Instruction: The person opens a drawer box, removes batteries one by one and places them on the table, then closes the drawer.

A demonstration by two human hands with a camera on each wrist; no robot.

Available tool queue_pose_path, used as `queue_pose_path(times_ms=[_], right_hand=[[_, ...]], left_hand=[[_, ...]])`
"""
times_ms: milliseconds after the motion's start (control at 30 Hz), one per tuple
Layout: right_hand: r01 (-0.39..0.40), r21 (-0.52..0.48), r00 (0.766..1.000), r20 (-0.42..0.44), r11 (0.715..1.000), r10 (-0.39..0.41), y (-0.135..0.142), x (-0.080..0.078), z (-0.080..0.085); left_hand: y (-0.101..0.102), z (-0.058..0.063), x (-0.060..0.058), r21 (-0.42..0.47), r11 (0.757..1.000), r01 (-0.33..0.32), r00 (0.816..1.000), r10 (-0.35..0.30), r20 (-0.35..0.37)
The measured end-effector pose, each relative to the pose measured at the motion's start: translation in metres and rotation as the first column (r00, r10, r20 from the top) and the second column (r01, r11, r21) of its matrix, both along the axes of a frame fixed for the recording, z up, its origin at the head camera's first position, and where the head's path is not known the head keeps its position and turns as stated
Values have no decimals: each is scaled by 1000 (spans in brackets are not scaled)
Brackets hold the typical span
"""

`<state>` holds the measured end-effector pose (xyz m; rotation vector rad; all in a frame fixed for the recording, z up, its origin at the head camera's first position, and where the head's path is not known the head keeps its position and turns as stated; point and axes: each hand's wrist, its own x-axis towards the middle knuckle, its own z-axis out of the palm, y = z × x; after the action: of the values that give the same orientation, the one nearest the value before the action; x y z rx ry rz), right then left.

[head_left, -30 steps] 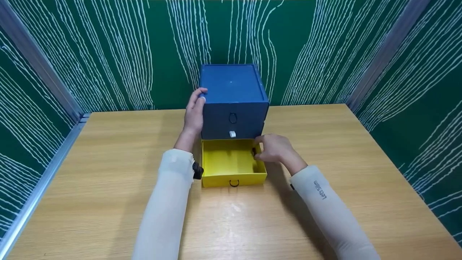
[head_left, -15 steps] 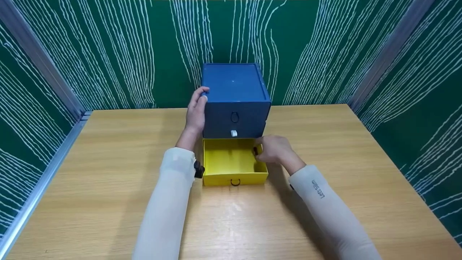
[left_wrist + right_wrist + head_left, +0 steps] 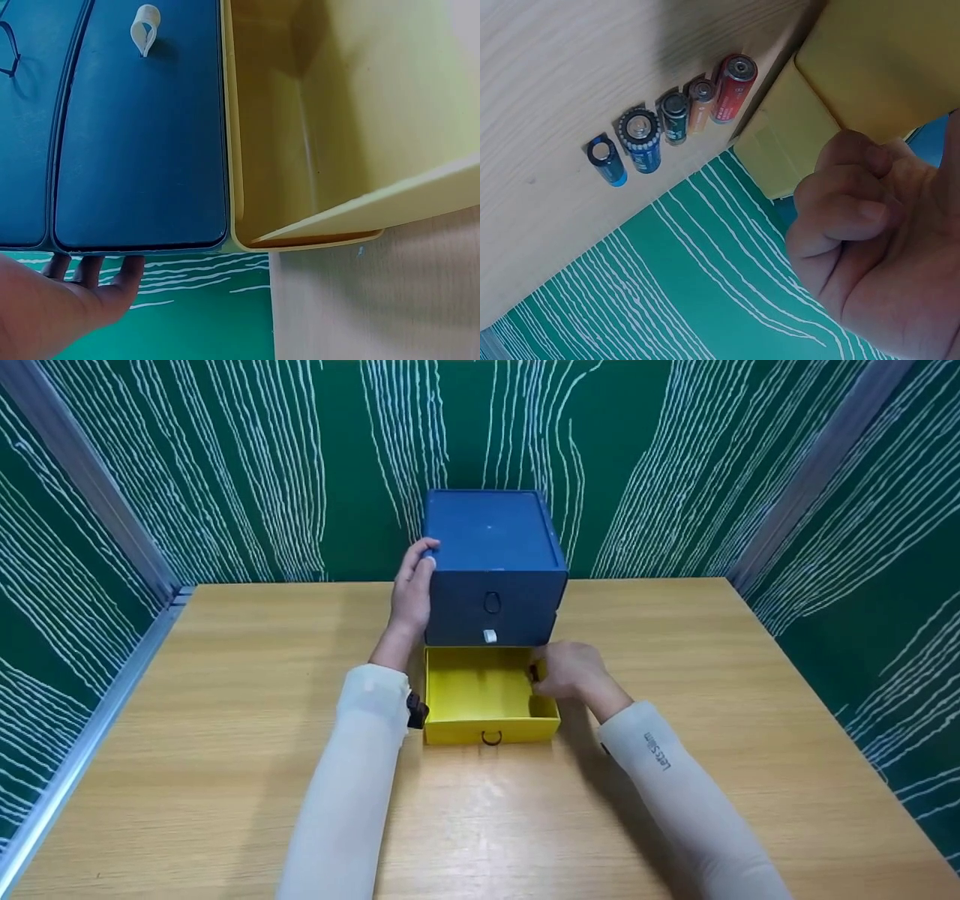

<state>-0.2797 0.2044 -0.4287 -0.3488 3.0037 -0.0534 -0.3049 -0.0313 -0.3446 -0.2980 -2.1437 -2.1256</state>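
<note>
A dark-blue drawer cabinet (image 3: pixel 495 604) stands at the back, its yellow bottom drawer (image 3: pixel 491 732) pulled out toward me. The drawer's yellow floor is largely bare. My left hand (image 3: pixel 411 592) rests along the cabinet's left side, fingertips at the top edge; in the left wrist view its fingers (image 3: pixel 90 274) press the side. At the drawer's right wall is my right hand (image 3: pixel 574 669), thumb and forefinger around a small dark object (image 3: pixel 534 671), mostly hidden. The right wrist view shows the other fingers (image 3: pixel 840 202) of that hand curled toward the palm.
In the right wrist view several batteries (image 3: pixel 675 116) stand upright in a row on the wooden table (image 3: pixel 547 90), beside a yellow wall. A white tab (image 3: pixel 145 26) sticks out from a shut blue drawer, and another has a dark loop (image 3: pixel 492 602). Green panels (image 3: pixel 375 435) enclose the table.
The head view has shifted slightly, so everything sits a little farther right. Both hands keep their places on the cabinet and at the drawer.
</note>
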Motion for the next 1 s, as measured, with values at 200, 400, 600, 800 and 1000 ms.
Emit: queue_pose_path(times_ms=[200, 400, 600, 800, 1000], right_hand=[[-8, 30, 1000, -1, 1000, 8, -3, -4, -3], [-9, 48, 1000, 7, 999, 9, -4, -9, -8], [37, 20, 999, 32, 999, -38, -4, -10, -9], [86, -13, 996, 15, 996, -85, -6, -7, -10], [105, -26, 994, 18, 994, -105, -8, -5, -12]], left_hand=[[-1, -1, -1, -2, 1000, -3, 1000, 3, -15], [-2, -3, 0, -22, 1000, -2, 1000, 2, -14], [0, -2, -1, -19, 1000, 6, 1000, -6, -14], [0, -3, -2, -1, 1000, 5, 1000, -5, -27], [0, -15, -15, 9, 1000, -4, 1000, 4, -21]])
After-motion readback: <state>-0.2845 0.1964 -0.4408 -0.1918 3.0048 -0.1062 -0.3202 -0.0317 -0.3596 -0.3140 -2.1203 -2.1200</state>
